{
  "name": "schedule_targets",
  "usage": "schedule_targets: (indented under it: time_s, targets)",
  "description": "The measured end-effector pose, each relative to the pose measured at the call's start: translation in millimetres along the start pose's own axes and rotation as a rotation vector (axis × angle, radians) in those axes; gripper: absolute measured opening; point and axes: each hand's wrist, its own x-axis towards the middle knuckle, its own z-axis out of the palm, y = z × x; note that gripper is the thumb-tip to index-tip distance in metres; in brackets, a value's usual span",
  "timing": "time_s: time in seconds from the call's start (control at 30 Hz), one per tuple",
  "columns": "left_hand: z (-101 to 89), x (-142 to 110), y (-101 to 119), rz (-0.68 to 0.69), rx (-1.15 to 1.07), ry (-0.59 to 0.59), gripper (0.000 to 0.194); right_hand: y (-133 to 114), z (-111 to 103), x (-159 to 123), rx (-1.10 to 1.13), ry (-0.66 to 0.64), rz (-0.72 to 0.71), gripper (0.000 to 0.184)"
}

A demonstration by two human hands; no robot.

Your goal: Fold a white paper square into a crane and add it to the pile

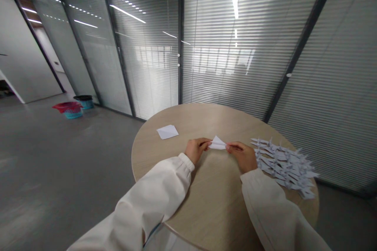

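Being pinched from both sides, a folded white paper piece [217, 143] is held near the middle of the round wood-grain tabletop [206, 119]; whether it touches the surface cannot be told. Its left end is grasped by the left hand [196, 151], and its right end by the right hand [240, 157], so that neither hand is released or clenched into a fist. Cream-white sleeves [265, 204] are worn on both forearms, which are rested across the near edge of the tabletop.

A square white paper sheet [167, 131] is laid flat beyond the left hand, toward the far left edge. A heap of folded paper cranes [282, 166] is spread just beside the right hand and reaches the right edge.

Beyond the far edge, a glass partition with slatted blinds [224, 55] is seen. Well apart from the table on the grey floor, two teal bins [73, 113] are placed, one with a red liner.
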Motion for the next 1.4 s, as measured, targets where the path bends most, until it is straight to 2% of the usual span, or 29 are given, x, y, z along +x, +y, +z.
schedule_targets:
  time_s: [0.2, 0.33, 0.57, 0.77, 0.93, 1.17, 1.4]
  targets:
    - [2.5, 1, -7, -0.034, -0.061, -0.046, 0.03, -3, -3, 1, 0.01, -0.013, 0.029, 0.025]
    - [1.1, 2, -7, -0.051, -0.147, -0.105, 0.034, 2, -5, 4, 0.123, -0.021, 0.105, 0.024]
    - [-9.7, 1, 6, 0.237, -0.019, -0.077, 0.035, 10, -5, 7, 0.394, -0.03, 0.196, 0.019]
    - [-10.2, 1, 4, 0.302, 0.013, -0.053, 0.024, 9, -5, 6, 0.47, -0.09, 0.2, 0.017]
    - [-10.4, 0, 7, 0.278, -0.053, -0.02, 0.021, 6, -6, 4, 0.454, -0.146, 0.202, 0.023]
    - [-10.7, 4, 7, 0.151, -0.253, 0.055, 0.019, 4, -4, 2, 0.324, -0.127, 0.018, 0.042]
    - [-8.5, 4, 7, 0.04, -0.376, 0.059, 0.021, -8, -9, -3, 0.132, -0.051, -0.113, 0.034]
